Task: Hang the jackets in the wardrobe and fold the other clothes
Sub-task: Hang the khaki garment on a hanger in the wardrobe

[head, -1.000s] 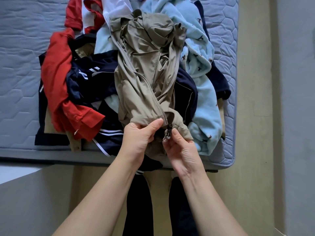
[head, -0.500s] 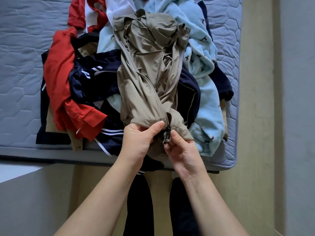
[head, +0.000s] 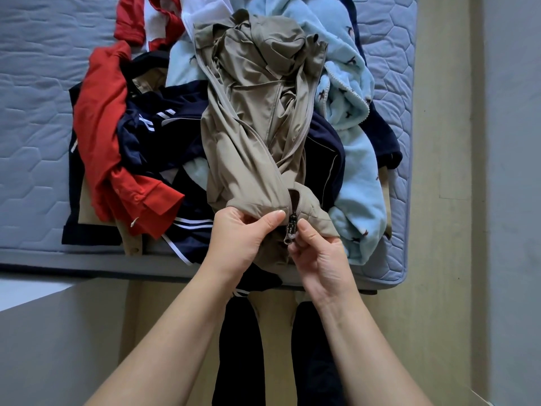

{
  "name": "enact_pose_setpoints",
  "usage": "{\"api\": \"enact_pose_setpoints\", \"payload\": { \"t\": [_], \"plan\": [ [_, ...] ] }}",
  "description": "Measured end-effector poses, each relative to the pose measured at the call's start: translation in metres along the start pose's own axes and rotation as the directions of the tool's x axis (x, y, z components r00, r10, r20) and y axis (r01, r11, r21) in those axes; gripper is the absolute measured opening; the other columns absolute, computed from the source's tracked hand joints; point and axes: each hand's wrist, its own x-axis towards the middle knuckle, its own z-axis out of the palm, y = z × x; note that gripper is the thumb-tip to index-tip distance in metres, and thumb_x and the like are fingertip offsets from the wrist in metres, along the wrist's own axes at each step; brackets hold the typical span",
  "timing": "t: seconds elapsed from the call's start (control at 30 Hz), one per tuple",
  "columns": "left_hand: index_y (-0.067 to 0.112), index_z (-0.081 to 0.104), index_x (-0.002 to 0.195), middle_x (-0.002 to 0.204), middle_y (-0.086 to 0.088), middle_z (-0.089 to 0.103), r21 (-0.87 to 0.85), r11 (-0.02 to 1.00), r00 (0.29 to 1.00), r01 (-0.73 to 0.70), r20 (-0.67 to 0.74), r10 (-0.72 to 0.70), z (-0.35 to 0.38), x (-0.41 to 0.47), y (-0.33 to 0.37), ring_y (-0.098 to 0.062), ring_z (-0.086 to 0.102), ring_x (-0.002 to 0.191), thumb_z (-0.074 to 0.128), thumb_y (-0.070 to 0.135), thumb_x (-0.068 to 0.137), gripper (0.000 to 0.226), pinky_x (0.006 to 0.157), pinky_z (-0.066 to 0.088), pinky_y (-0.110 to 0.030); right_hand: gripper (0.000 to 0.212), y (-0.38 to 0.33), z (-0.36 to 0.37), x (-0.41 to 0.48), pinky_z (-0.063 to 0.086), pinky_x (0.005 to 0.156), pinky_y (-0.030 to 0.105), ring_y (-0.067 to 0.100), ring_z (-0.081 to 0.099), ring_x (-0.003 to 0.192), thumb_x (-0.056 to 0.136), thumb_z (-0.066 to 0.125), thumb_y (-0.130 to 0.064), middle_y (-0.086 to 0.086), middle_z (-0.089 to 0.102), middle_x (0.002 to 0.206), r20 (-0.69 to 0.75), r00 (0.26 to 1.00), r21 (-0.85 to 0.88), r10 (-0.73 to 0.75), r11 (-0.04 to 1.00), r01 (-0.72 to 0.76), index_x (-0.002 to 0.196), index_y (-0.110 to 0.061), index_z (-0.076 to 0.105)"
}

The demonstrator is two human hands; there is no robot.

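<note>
The beige jacket (head: 251,136) lies on top of the clothes pile, running from upper centre of the frame down to centre. Its front zip is open along most of its length. Its lower hem reaches the near edge of the mattress (head: 35,112).

The zipper slider (head: 291,227) sits at the hem, at frame centre.
- Left hand (head: 240,238): thumb and curled fingers pinch the hem just left of the slider.
- Right hand (head: 319,259): fingertips pinch the pull tab below the slider, with jacket fabric under the palm.

Surrounding garments, all touching the jacket:
- Light blue fleece (head: 357,171), right of the jacket; it extends close to the mattress's right edge.
- Navy garment with white stripes (head: 158,142), left of and under the jacket; one striped end hangs over the near edge.
- Red shirt (head: 102,127), further left, draped over the navy garment.

Bare quilted mattress occupies the left of the frame. A strip of beige floor (head: 433,200) runs between the mattress's right edge and the grey wall (head: 512,171). The person's dark trousers (head: 240,347) stand at bottom centre, against the near edge.
</note>
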Motion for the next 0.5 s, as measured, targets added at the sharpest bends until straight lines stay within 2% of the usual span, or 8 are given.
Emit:
{"api": "enact_pose_setpoints", "payload": {
  "t": [0.17, 0.27, 0.37, 0.43, 0.5],
  "plan": [
    [0.018, 0.075, 0.084, 0.087, 0.001, 0.075, 0.219, 0.976, 0.991, -0.013, 0.13, -0.016, -0.006, 0.004, -0.004, -0.013, 0.072, 0.087, 0.073, 0.004, 0.079, 0.015, 0.079, 0.057, -0.027, 0.027, 0.001, 0.002, 0.001, 0.046, 0.051, 0.014, 0.004, 0.062, 0.06, 0.069, 0.066, -0.002, 0.0, 0.073, 0.079, -0.063, 0.997, 0.061, -0.046, 0.997, 0.05, 0.095, -0.009, 0.069],
    [0.014, 0.075, 0.089, 0.089, 0.001, 0.075, 0.375, 0.927, 0.988, 0.003, 0.142, -0.06, -0.009, 0.012, -0.009, -0.01, 0.071, 0.088, 0.075, 0.008, 0.079, 0.012, 0.086, 0.056, -0.035, 0.023, 0.006, 0.001, 0.002, 0.044, 0.046, 0.014, 0.005, 0.062, 0.057, 0.07, 0.066, 0.0, 0.0, 0.072, 0.074, -0.153, 0.988, 0.086, -0.004, 0.996, 0.017, 0.09, -0.01, 0.069],
    [0.012, 0.074, 0.096, 0.095, 0.004, 0.074, 0.496, 0.868, 0.97, -0.014, 0.217, -0.108, -0.013, 0.016, -0.013, -0.007, 0.069, 0.093, 0.075, 0.011, 0.08, 0.017, 0.089, 0.054, -0.035, 0.016, 0.013, -0.004, 0.0, 0.043, 0.044, 0.014, 0.004, 0.06, 0.051, 0.08, 0.062, 0.004, -0.001, 0.07, 0.068, -0.233, 0.971, 0.098, 0.056, 0.995, -0.034, 0.087, -0.01, 0.066],
    [0.012, 0.074, 0.095, 0.089, 0.003, 0.074, 0.488, 0.872, 0.963, 0.031, 0.218, -0.156, -0.014, 0.017, -0.016, -0.009, 0.069, 0.084, 0.074, 0.013, 0.081, 0.014, 0.081, 0.055, -0.031, 0.011, 0.015, -0.006, 0.0, 0.039, 0.043, 0.013, 0.001, 0.051, 0.044, 0.083, 0.063, 0.001, -0.004, 0.065, 0.063, -0.259, 0.961, 0.086, 0.093, 0.994, -0.073, 0.087, -0.01, 0.063],
    [0.011, 0.074, 0.087, 0.072, 0.001, 0.069, 0.469, 0.879, 0.966, 0.092, 0.172, -0.193, -0.015, 0.017, -0.018, -0.014, 0.06, 0.061, 0.073, 0.016, 0.082, 0.007, 0.062, 0.049, -0.027, 0.011, 0.014, -0.005, 0.001, 0.036, 0.041, 0.013, 0.0, 0.042, 0.04, 0.085, 0.066, -0.005, -0.005, 0.062, 0.064, -0.269, 0.952, 0.045, 0.146, 0.989, -0.139, 0.095, -0.009, 0.061]
  ]
}}
